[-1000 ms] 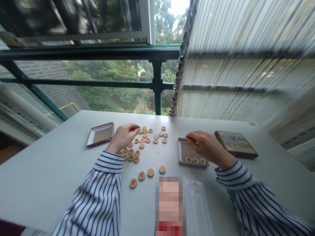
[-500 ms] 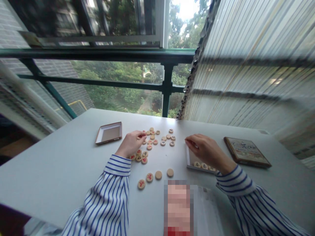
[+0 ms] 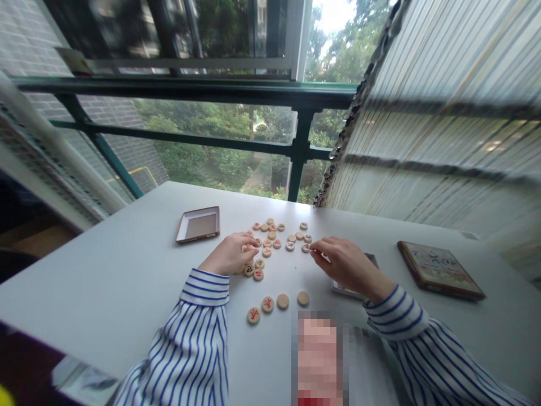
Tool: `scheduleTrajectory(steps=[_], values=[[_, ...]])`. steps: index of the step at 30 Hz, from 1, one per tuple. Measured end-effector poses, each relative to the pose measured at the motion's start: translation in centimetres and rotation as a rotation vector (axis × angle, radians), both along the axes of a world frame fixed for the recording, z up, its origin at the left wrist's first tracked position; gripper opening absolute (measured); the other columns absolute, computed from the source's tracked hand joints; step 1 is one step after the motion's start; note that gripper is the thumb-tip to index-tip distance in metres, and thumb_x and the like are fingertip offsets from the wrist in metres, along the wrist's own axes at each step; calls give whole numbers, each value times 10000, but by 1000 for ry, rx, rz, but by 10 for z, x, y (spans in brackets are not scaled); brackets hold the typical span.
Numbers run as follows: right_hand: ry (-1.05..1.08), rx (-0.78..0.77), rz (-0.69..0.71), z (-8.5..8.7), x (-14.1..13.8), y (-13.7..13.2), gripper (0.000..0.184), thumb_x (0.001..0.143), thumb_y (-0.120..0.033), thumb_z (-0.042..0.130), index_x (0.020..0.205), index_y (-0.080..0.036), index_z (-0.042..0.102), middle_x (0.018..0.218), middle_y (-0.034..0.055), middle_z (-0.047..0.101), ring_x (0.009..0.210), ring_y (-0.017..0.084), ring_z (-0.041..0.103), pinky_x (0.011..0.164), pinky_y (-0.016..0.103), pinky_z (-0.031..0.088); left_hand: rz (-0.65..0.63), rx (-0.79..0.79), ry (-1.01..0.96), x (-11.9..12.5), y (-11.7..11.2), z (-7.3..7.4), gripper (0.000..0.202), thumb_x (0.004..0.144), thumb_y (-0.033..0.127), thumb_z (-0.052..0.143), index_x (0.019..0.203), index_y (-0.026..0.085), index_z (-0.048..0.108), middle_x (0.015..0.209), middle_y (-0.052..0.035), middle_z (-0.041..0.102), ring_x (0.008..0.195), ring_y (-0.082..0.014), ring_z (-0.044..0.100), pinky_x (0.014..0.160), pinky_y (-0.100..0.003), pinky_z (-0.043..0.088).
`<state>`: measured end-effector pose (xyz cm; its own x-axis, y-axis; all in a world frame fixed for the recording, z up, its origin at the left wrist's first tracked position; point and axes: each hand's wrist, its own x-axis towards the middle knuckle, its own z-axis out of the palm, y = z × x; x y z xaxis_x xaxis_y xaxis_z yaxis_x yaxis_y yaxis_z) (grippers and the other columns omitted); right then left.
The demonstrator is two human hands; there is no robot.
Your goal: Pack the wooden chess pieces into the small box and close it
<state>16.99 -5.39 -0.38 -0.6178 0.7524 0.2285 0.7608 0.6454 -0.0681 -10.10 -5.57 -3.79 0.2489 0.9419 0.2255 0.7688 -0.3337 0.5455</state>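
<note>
Round wooden Chinese chess pieces, some with red and some with black characters, lie loosely scattered mid-table. My left hand hovers low at the left side of this group, fingers apart around a red-marked piece. My right hand reaches in from the right. Its fingertips meet the edge of a black-marked piece, with thumb and forefinger slightly apart. Beneath the right hand and wrist is a shallow box, mostly covered, so its contents hardly show. Nearer me, several pieces form a slanting row.
An open shallow box part sits at the left rear of the white table. On the right lies a flat picture-covered box. A pixelated patch covers the near middle. A green railing and window stand behind.
My right hand has moved left from above the shallow box to the black-marked piece. My left hand stays by the left pieces, its fingers slightly lower. The whole view has shifted a little.
</note>
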Motion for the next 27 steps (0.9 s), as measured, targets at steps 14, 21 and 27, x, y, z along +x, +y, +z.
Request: scheduleTrajectory(steps=[14, 21, 27], values=[[-51, -35, 47, -1, -16, -5, 227, 867, -254, 391, 931, -185, 597, 848, 71, 625, 797, 166, 552, 703, 279, 369, 105, 19, 351, 21, -9, -4, 261, 641, 427, 586, 769, 214, 666, 1098, -80, 549, 1026, -269, 488, 875, -399, 374], [-42, -51, 65, -4, -16, -6, 217, 863, -245, 403, 932, -180, 599, 845, 75, 631, 810, 165, 558, 717, 276, 376, 124, 20, 415, 26, -9, -5, 223, 628, 401, 588, 726, 214, 659, 1030, -77, 552, 1008, -267, 476, 860, -393, 362], [2, -33, 55, -4, -10, -5, 222, 856, -236, 410, 964, -183, 596, 876, 72, 633, 816, 167, 554, 704, 278, 379, 130, 46, 428, 28, -10, -7, 192, 631, 370, 577, 701, 207, 650, 958, -74, 560, 976, -268, 485, 847, -399, 362]])
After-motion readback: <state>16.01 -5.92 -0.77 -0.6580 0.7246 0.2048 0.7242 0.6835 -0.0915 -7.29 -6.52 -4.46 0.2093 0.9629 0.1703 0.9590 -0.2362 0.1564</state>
